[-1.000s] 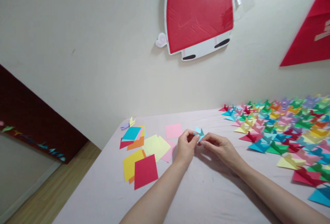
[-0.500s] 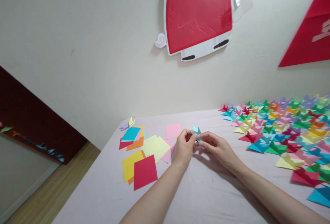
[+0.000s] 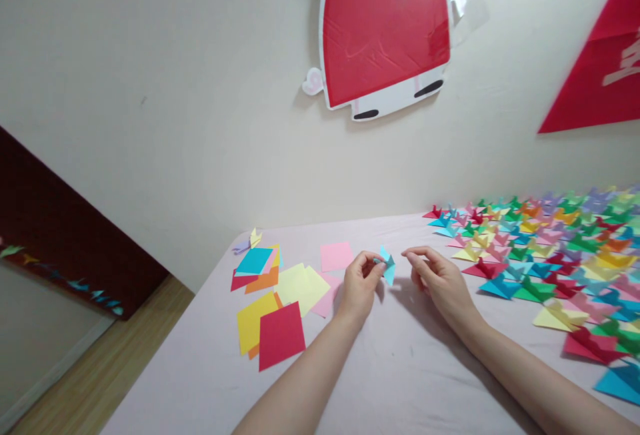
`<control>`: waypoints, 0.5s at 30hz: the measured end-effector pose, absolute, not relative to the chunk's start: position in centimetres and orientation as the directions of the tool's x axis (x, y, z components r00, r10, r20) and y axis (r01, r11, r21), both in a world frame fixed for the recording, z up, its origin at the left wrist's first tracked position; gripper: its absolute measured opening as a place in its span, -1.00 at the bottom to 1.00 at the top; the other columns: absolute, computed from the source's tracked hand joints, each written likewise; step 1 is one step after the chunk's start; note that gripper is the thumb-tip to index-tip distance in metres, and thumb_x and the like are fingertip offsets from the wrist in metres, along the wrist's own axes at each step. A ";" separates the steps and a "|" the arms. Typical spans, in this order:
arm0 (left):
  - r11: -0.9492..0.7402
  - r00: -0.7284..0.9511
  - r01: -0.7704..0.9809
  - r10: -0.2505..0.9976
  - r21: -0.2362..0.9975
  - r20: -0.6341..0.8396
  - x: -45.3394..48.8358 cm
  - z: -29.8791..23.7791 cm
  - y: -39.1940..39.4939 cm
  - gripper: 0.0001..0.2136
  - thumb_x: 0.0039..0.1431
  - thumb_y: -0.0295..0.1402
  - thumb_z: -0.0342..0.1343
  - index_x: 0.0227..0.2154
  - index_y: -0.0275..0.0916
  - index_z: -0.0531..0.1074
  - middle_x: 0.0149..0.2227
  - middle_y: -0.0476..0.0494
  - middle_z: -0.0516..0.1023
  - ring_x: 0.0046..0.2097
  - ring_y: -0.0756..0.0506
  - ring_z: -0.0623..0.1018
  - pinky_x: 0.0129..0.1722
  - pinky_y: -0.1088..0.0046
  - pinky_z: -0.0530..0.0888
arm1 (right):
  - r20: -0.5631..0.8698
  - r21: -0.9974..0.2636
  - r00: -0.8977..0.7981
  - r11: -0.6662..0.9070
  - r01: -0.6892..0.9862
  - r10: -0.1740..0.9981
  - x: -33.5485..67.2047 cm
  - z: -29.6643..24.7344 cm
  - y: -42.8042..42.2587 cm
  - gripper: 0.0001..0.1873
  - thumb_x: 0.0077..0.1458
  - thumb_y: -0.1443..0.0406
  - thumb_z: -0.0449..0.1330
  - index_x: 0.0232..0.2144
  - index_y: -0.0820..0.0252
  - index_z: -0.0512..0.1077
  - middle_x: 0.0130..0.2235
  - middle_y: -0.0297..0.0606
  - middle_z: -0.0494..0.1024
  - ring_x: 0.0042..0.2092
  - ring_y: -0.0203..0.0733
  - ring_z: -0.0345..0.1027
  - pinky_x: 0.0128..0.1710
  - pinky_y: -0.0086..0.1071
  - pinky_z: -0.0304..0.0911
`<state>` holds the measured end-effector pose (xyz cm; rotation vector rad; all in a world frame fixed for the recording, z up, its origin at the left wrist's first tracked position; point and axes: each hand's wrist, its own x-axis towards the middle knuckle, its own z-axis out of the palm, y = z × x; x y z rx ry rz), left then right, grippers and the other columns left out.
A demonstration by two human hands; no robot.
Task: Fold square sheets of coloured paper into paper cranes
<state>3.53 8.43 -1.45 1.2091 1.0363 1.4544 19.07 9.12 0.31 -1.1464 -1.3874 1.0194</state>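
Observation:
My left hand (image 3: 359, 283) pinches a small folded light-blue paper figure (image 3: 387, 265) between thumb and fingers, just above the pale pink table (image 3: 400, 368). My right hand (image 3: 440, 279) hovers a short way to the right of it, fingers loosely curled and apart, holding nothing. Flat coloured paper squares lie left of my left hand: a red one (image 3: 281, 335), a yellow one (image 3: 255, 320), a pale yellow one (image 3: 301, 283), a pink one (image 3: 336, 255) and a blue one (image 3: 255, 260).
Several folded paper figures in many colours (image 3: 550, 255) cover the right side of the table. Two small folded pieces (image 3: 250, 241) sit at the far left corner. A red cartoon balloon (image 3: 385, 28) and a red banner (image 3: 600, 68) hang on the wall. Wooden floor (image 3: 90, 381) lies left.
My right hand has let go of the blue paper figure and moved a little to the right. My left hand now holds the figure alone.

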 end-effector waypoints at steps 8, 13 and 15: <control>-0.177 0.077 -0.141 0.979 0.974 0.189 3.6 -1.1 8.1 -0.81 0.07 -0.20 0.26 -0.37 -0.22 0.52 -0.38 -0.05 0.52 -0.31 -0.06 0.47 -0.25 0.44 0.36 | 0.181 -0.976 -0.065 0.187 0.110 0.981 19.4 -0.3 10.3 -0.50 -0.09 -0.09 0.31 -0.27 0.18 0.59 -0.39 -0.25 0.60 -0.45 -0.20 0.38 -0.45 -0.35 0.31; -0.176 0.109 -0.120 0.976 0.977 0.189 3.5 -1.1 8.1 -0.84 0.08 -0.23 0.24 -0.39 -0.22 0.50 -0.39 -0.04 0.51 -0.32 -0.06 0.45 -0.25 0.45 0.35 | 0.169 -0.977 -0.098 0.180 0.117 0.981 19.4 -0.7 10.4 -0.57 -0.06 -0.02 0.31 -0.29 0.21 0.57 -0.37 -0.22 0.61 -0.42 -0.18 0.40 -0.41 -0.33 0.33; -0.174 0.127 -0.106 0.974 0.979 0.187 3.5 -1.3 8.1 -0.83 0.09 -0.21 0.24 -0.39 -0.22 0.50 -0.40 -0.04 0.50 -0.32 -0.06 0.45 -0.24 0.44 0.36 | 0.186 -0.971 -0.114 0.200 0.127 0.976 19.5 -0.8 10.3 -0.61 -0.07 -0.01 0.31 -0.41 0.20 0.55 -0.42 -0.24 0.59 -0.41 -0.17 0.40 -0.40 -0.33 0.31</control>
